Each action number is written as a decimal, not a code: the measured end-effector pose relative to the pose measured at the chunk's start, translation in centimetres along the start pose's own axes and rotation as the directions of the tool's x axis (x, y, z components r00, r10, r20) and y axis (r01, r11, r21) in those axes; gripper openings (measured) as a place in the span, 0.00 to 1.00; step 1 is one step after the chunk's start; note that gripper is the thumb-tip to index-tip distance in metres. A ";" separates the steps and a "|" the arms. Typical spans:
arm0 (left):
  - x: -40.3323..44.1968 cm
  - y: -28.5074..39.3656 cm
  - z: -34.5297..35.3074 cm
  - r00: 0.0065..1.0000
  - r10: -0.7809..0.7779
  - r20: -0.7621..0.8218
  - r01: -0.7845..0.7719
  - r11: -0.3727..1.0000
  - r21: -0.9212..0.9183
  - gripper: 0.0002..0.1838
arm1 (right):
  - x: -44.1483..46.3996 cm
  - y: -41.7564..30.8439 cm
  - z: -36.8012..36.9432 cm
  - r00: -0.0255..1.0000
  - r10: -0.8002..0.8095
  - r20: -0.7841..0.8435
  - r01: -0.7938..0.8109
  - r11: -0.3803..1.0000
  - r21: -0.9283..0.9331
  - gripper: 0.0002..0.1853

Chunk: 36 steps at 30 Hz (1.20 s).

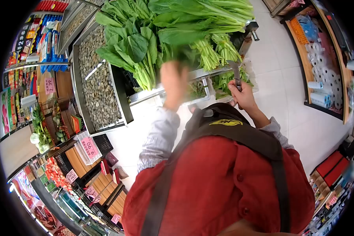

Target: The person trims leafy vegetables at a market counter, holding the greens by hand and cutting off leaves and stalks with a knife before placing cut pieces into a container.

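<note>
Leafy green vegetables (139, 47) are heaped on a metal-edged stand in front of me. My left hand (174, 82) is at the stand's front edge, smeared by motion, beside blurred dark leaves; its fingers and anything in them cannot be made out. On the right, my right hand (243, 94) is closed on the dark handle of a knife (236, 74), whose curved blade points up and away from me. Cut-looking stem bundles (206, 53) lie between the hands, on the stand. Below its edge, loose leaves (224, 83) sit in a container beside the knife.
A metal tray of shellfish or pebbles (96, 78) stands left of the greens. Farther left are shelves with packets (51, 43) and pink price tags (89, 147). At the right, a wooden shelf (303, 63) holds white rolls; pale floor tiles (277, 90) lie before it.
</note>
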<state>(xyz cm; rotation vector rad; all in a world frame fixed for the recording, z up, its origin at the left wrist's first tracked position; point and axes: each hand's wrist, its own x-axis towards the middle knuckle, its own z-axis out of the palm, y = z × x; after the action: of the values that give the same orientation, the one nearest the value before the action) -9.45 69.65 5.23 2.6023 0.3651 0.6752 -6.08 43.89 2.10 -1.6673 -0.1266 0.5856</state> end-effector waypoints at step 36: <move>-7.6 8.5 -5.9 0.821 0.118 0.558 0.306 0.735 -0.605 0.11 | -4.5 -3.5 -2.3 0.922 0.165 0.350 -0.190 0.981 0.038 0.16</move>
<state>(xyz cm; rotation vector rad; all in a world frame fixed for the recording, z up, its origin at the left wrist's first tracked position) -17.68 61.56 10.82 1.9099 0.0373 -0.0582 -8.09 40.67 7.00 -1.5025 -0.2079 1.0093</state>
